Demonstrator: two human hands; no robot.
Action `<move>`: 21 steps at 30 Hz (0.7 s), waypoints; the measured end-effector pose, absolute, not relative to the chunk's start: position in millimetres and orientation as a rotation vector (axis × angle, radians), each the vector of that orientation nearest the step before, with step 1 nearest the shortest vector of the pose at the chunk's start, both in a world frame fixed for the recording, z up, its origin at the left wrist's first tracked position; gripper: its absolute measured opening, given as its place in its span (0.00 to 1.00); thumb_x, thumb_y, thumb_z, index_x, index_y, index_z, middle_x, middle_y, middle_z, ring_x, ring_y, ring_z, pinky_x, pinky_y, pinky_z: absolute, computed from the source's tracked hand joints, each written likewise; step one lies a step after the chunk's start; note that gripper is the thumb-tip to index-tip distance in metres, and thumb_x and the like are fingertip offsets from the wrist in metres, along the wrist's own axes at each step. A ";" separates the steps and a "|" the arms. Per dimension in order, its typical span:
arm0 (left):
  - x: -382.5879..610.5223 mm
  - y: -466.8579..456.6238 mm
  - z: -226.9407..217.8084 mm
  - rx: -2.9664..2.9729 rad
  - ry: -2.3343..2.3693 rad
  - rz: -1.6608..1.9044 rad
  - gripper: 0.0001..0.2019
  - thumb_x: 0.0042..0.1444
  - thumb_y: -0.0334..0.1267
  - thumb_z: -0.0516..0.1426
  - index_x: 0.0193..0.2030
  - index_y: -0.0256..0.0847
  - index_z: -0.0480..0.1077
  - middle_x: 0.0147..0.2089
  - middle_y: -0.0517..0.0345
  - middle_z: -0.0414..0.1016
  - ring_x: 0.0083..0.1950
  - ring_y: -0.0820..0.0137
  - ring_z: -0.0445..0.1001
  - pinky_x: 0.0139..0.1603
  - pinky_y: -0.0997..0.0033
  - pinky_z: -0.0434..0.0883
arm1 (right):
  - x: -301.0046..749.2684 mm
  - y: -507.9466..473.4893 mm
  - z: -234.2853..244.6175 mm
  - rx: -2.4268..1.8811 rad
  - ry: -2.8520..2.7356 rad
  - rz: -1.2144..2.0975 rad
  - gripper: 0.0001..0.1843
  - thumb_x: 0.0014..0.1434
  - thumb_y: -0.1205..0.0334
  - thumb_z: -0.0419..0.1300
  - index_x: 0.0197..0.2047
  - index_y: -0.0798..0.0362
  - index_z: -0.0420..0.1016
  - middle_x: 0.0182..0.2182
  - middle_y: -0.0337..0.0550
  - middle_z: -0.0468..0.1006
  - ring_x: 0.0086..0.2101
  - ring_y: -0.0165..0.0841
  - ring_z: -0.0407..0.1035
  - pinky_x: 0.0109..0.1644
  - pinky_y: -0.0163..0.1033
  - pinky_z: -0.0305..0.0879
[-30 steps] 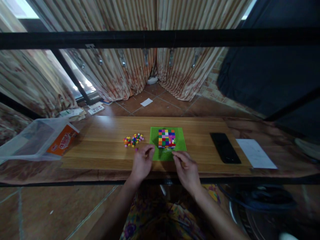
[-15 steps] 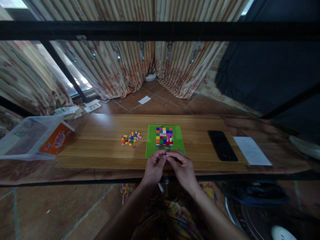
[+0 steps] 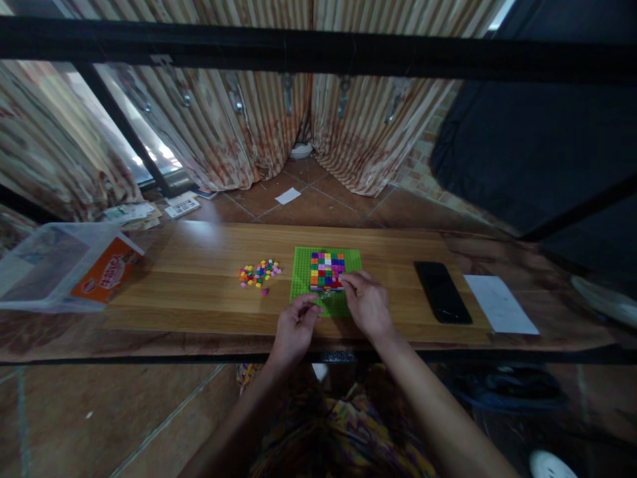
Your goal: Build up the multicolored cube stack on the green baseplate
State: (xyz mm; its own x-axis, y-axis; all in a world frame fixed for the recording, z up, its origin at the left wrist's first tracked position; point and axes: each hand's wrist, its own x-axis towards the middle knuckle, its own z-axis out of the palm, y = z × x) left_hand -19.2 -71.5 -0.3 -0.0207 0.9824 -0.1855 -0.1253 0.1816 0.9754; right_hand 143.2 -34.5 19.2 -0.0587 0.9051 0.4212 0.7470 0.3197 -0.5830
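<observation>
A block of many-coloured toy bricks [image 3: 327, 268] stands on a green studded baseplate [image 3: 300, 265]. My right hand [image 3: 369, 304] is closed in a pinch at the block's front right corner, its fingertips on a small toy brick that they mostly cover. Just in front of the baseplate's near edge is my left hand [image 3: 296, 325], thumb and forefinger slightly apart, with nothing visible between them. A pile of loose small bricks [image 3: 259, 272] lies left of the baseplate, and a single magenta brick [image 3: 265, 292] sits just in front of that pile.
The wooden board [image 3: 199, 279] also bears a black phone [image 3: 442, 292] at the right. A white sheet of paper [image 3: 501, 304] lies beyond the phone. At the far left stands a clear plastic box [image 3: 54, 265] with an orange label. A dark bar crosses above, before curtains [image 3: 249, 133].
My hands have parted from their pinch together in front of the block. The right has moved forward to the block's right corner; the left has drawn slightly left. The view has shifted a little.
</observation>
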 end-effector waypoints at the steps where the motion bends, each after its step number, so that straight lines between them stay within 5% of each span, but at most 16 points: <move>1: -22.3 -71.1 -1.5 0.965 1.238 1.154 0.12 0.49 0.39 0.60 0.40 0.38 0.71 0.31 0.58 0.77 0.34 0.70 0.76 0.37 0.71 0.73 | 141.8 -33.0 18.6 -1.474 -1.879 0.245 0.14 0.65 0.64 0.51 0.38 0.51 0.79 0.35 0.46 0.78 0.36 0.35 0.73 0.42 0.39 0.68; 21: -51.2 -66.7 -9.0 0.981 1.363 1.177 0.11 0.49 0.41 0.60 0.38 0.38 0.73 0.30 0.59 0.76 0.30 0.72 0.74 0.35 0.72 0.71 | 135.9 -37.6 5.4 -1.512 -1.670 0.288 0.11 0.62 0.62 0.55 0.38 0.52 0.79 0.35 0.46 0.81 0.36 0.36 0.75 0.42 0.40 0.70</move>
